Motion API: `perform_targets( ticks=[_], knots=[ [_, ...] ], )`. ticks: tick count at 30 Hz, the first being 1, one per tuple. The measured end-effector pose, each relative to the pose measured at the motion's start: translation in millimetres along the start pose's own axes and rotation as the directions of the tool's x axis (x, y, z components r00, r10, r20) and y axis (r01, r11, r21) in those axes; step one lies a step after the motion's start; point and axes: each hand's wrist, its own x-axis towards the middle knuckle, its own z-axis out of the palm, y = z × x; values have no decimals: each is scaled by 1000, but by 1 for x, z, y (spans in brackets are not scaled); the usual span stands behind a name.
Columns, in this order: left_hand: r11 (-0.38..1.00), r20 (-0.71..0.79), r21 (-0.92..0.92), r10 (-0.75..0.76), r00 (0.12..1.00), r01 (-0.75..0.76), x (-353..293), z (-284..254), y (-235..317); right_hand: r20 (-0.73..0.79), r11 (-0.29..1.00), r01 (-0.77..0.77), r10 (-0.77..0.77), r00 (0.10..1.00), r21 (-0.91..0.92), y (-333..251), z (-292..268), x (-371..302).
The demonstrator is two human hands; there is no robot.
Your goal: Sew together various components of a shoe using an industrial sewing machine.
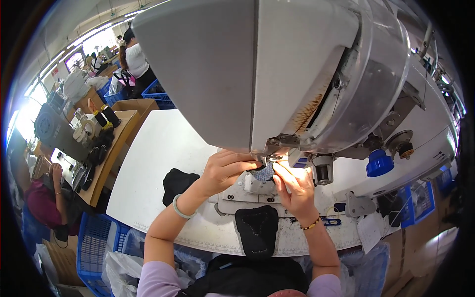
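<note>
My left hand (225, 171) is closed with thumb and finger pinched at the needle area of a large grey sewing machine (213, 69). My right hand (297, 189) pinches from the other side, its fingertips close to the left ones. Between them is a small dark fabric piece (261, 174) with a greyish patch, mostly covered by fingers and the presser foot. A lamp lights this spot. Nearer to me, a black shaped fabric piece (257, 230) with stitch lines lies over the table's front edge. Another black piece (179, 186) lies left of my left forearm.
The white table (148, 163) carries the machine. Small blue-handled snips (331, 222) lie right of my right wrist. A blue knob (380, 163) sits on the machine. Blue crates (99, 247) stand at left; co-workers (136, 59) are further off.
</note>
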Motion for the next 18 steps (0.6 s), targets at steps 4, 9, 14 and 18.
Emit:
perform_targets(
  ticks=[4,9,14,18],
  knots=[
    [1000,13,13,17,1000,-17,2,-3,2,-54,992,116,-118,992,-38,-5,1,-6],
    [995,68,65,65,996,-70,4,-6,12,-43,975,153,-162,986,-163,-21,3,-7],
    [978,103,192,58,993,-77,-1,-5,23,18,993,102,-102,995,-50,-18,1,-7],
    [937,124,328,82,989,-119,0,-2,36,-14,997,72,-72,997,-25,-13,0,-5]
  ],
)
